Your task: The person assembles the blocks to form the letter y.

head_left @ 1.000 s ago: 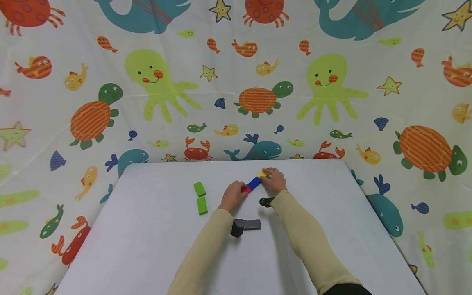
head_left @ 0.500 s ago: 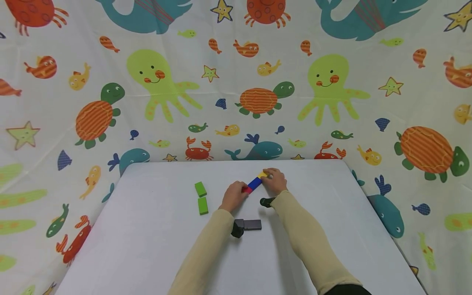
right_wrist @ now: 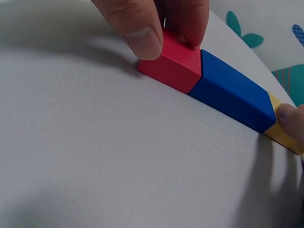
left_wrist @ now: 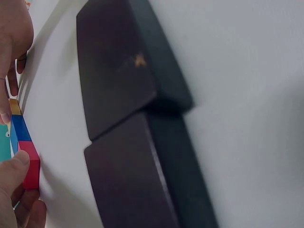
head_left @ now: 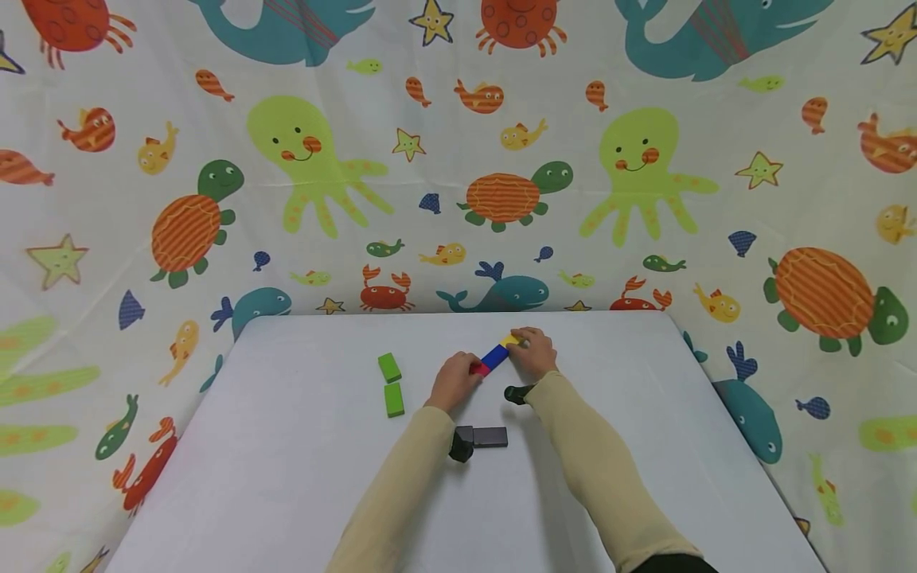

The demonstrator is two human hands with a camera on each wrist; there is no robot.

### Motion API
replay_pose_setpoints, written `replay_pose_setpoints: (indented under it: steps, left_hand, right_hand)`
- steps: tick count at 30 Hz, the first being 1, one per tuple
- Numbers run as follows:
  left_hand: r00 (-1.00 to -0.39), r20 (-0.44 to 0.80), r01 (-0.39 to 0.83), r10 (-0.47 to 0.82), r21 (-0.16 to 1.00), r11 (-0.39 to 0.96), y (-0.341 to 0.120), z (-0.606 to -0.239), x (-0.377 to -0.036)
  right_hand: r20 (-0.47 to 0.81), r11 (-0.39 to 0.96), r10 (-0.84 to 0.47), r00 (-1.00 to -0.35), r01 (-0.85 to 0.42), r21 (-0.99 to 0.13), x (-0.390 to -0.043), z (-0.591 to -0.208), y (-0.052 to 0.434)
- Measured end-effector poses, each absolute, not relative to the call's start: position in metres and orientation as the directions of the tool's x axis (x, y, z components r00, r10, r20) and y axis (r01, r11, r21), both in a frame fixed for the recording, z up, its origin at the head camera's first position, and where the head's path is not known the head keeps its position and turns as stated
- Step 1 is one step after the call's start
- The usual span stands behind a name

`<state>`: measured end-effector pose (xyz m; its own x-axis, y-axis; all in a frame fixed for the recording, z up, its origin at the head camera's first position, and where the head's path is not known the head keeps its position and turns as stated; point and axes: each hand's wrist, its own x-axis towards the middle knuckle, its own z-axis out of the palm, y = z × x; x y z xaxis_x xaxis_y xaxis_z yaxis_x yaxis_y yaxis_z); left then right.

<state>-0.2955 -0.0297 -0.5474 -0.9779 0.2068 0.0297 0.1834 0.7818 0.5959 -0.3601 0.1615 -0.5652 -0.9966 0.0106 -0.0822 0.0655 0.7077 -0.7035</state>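
Observation:
A red block [right_wrist: 178, 64], a blue block [right_wrist: 232, 90] and a yellow block [right_wrist: 281, 126] lie end to end in one slanting row on the white table. At the near end of the row, my left hand [head_left: 454, 380] pinches the red block between thumb and fingers. The far end is held by my right hand [head_left: 532, 350], its thumb and fingers on the yellow block, which they partly cover. Between the hands the blue block touches both neighbours and no finger is on it.
Two green blocks [head_left: 389, 367] stand in a slightly bent line left of my left hand. Nearer me, two dark grey blocks [head_left: 490, 436] lie end to end, one partly hidden behind a wrist camera. A sea-animal cloth [head_left: 458, 127] hangs behind the table [head_left: 286, 461].

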Motion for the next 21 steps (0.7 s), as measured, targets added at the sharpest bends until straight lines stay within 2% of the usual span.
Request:
replay_pose_setpoints:
  steps: [13,21]
  left_hand:
    - [-0.980,0.014,0.166,0.200,0.615,0.771,-0.032,-0.546,-0.294]
    - [-0.972,0.029,0.200,0.233,0.623,0.756,-0.038,-0.544,-0.291]
  right_hand:
    - [-0.081,0.657,0.000,-0.997,0.061,-0.751,-0.358,-0.562,0.164]
    - [-0.011,0.513,0.047,-0.999,0.033,-0.857,-0.351,-0.565,0.163]
